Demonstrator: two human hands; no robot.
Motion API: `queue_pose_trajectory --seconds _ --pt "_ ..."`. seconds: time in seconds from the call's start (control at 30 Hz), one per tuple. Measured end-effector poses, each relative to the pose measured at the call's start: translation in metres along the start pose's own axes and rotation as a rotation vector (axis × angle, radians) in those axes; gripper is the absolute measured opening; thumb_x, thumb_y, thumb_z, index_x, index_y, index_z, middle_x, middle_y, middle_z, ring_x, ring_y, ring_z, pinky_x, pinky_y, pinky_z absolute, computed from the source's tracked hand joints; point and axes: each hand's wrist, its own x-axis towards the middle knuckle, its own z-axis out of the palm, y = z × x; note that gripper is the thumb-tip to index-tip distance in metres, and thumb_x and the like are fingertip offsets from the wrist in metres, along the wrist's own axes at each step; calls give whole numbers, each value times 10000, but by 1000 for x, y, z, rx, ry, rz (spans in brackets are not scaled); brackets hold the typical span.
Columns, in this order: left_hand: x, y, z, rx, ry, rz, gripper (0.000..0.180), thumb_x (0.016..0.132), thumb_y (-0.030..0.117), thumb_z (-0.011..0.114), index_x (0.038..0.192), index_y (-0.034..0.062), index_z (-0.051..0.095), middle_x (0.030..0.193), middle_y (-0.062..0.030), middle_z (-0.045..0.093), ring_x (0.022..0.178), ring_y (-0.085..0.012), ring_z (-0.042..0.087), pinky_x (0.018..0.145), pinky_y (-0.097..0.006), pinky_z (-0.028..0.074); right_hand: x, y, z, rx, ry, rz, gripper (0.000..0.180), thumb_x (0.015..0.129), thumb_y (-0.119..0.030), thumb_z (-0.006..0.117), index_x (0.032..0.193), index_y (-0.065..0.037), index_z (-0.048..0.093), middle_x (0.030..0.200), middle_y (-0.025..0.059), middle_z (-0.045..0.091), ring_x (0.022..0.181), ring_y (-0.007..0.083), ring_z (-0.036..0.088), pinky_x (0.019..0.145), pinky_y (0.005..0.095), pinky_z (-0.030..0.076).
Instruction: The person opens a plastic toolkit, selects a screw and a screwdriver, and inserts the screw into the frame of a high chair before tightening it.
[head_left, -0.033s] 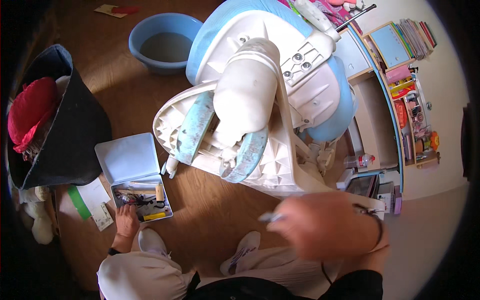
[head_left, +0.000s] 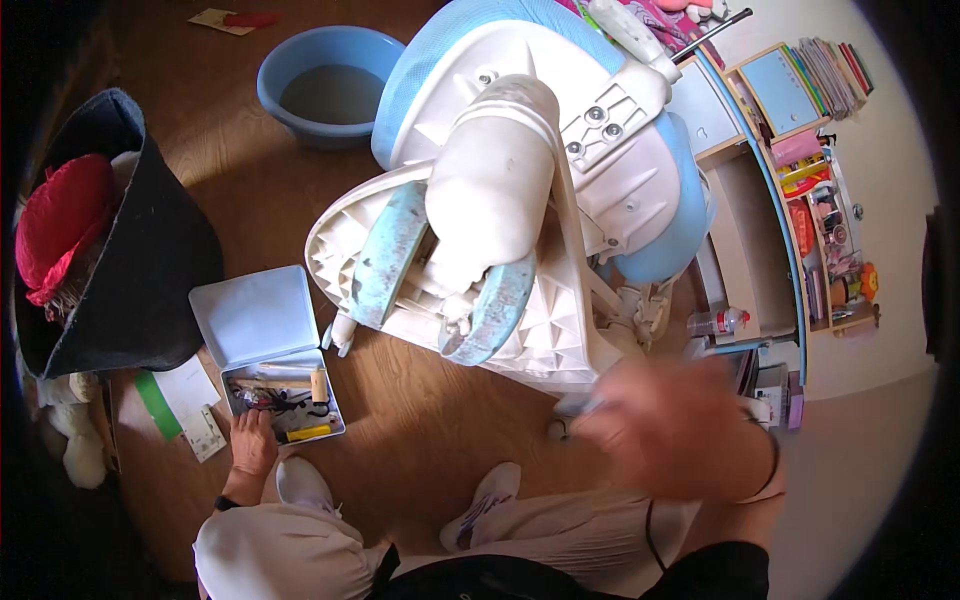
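Note:
My left hand [head_left: 253,440] rests over the near left rim of an open white metal box [head_left: 335,392], its fingers stretched among the tools inside. Those include a yellow-handled tool [head_left: 307,433], a wooden-handled piece [head_left: 319,385] and dark, tangled small items [head_left: 285,402]. My right hand [head_left: 660,430] is smeared by motion beside the lower edge of an overturned swivel chair [head_left: 500,190]; its fingers and anything in them cannot be made out. The chair's white base, a caster with worn blue side covers [head_left: 388,255] and its blue seat padding face me.
A blue basin [head_left: 330,80] stands beyond the box. At left is a dark fabric bin [head_left: 150,240] holding a red bundle [head_left: 68,225]. Papers [head_left: 190,400] lie left of the box. A shelf unit [head_left: 755,240] and a plastic bottle [head_left: 718,322] are on the right.
My right hand has moved slightly right and up, toward the chair's lower edge; a small grey thing showed at its fingertips before. My left hand stays at the box.

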Motion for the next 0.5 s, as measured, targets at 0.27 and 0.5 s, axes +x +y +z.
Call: queue_pose_trajectory --seconds 0.27,0.5 --pt "13 4 9 -35 -1 27 145 713 52 527 858 45 529 791 -130 531 767 -330 543 718 -447 411 24 94 -23 1 548 191 84 876 -66 510 901 -11 568 750 145 535 706 305 575 629 375 465" --pt "15 8 9 -9 60 27 131 692 47 542 819 61 516 778 -115 527 763 -309 540 721 -430 400 50 170 -7 -423 585 -29 107 829 -18 544 902 -7 620 784 139 584 772 317 570 692 367 452"
